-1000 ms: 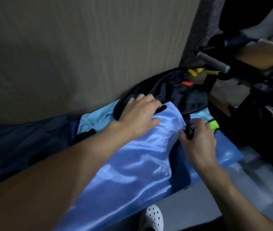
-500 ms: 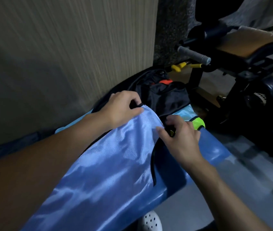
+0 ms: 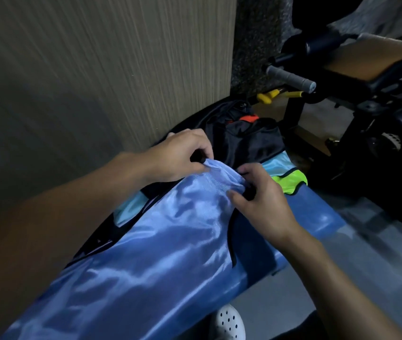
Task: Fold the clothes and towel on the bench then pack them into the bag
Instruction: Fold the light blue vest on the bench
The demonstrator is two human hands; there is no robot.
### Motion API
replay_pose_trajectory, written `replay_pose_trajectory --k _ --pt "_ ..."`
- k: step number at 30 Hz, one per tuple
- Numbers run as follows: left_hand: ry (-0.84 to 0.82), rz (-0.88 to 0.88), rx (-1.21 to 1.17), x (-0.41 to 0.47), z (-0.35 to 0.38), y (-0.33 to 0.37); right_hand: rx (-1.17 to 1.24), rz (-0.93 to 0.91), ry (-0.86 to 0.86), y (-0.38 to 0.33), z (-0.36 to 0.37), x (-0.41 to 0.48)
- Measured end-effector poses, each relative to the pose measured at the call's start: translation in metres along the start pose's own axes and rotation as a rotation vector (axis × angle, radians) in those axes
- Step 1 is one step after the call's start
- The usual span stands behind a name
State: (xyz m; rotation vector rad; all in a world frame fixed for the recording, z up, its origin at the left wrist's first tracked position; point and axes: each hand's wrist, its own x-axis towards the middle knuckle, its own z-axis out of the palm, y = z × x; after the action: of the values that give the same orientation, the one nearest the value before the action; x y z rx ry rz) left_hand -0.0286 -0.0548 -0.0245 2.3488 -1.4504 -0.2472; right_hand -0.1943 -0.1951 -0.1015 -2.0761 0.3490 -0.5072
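left hand (image 3: 180, 155): thumb and fingers pinched on the far-left corner of the shiny blue satin-like garment with black trim (image 3: 165, 241).
right hand (image 3: 261, 200): clamped on the far-right corner of the same edge, black trim under the fingers.
garment position: draped along the blue padded bench (image 3: 317, 217), far edge lifted between the hands, near part running towards the wearer.
risk 1: the fabric looks slick, so a corner may slip from a pinch mid-fold and the fold goes crooked.
risk 2: the lower end lies along the bench's near edge, so a pull could slide the lot to the floor.
risk 3: the pale blue fabric (image 3: 128, 209) lies under it, so dragging could rumple or carry that along.
risk 4: the black cloth heap with an orange patch (image 3: 244, 138) is just beyond the hands, so a forward fold may land on it.
bag: cannot tell; the black heap may be the bag or clothing.
towel: not identifiable.
count, hands: 2, both gripping.
count, shiny blue garments: 1.
count, black heaps: 1.
count, pale blue patches: 2, one left, one far right beside the neon green black-edged piece (image 3: 290, 182); possibly one item.
count, benches: 1.
count, white perforated clogs (image 3: 229, 322): 1, on the floor, near side.
count, grey foam-grip handles (image 3: 290, 78): 1, on the black gym machine far right.
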Motion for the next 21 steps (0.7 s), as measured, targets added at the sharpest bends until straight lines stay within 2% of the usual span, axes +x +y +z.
replay_pose_trajectory --k 6,12,14,17,19,21 --pt "-0.035 0.045 -0.080 -0.056 -0.019 0.010 -0.031 -0.153 -0.081 -0.022 0.003 -0.025" --pt "-0.053 0.022 0.150 -0.126 -0.021 -0.009 -0.276 -0.460 -0.275 -0.044 0.041 -0.062" --pt "-0.081 0.051 0.240 -0.145 -0.012 -0.018 -0.346 -0.515 -0.343 -0.046 0.053 -0.070" --pt "-0.174 0.042 0.401 -0.167 0.001 -0.033 -0.292 -0.525 -0.408 -0.050 0.060 -0.079" --pt "-0.194 -0.002 0.412 -0.176 0.008 -0.040 -0.256 -0.470 -0.337 -0.053 0.057 -0.081" --pt "-0.115 -0.032 0.368 -0.176 0.015 -0.037 -0.232 -0.367 -0.146 -0.051 0.054 -0.077"
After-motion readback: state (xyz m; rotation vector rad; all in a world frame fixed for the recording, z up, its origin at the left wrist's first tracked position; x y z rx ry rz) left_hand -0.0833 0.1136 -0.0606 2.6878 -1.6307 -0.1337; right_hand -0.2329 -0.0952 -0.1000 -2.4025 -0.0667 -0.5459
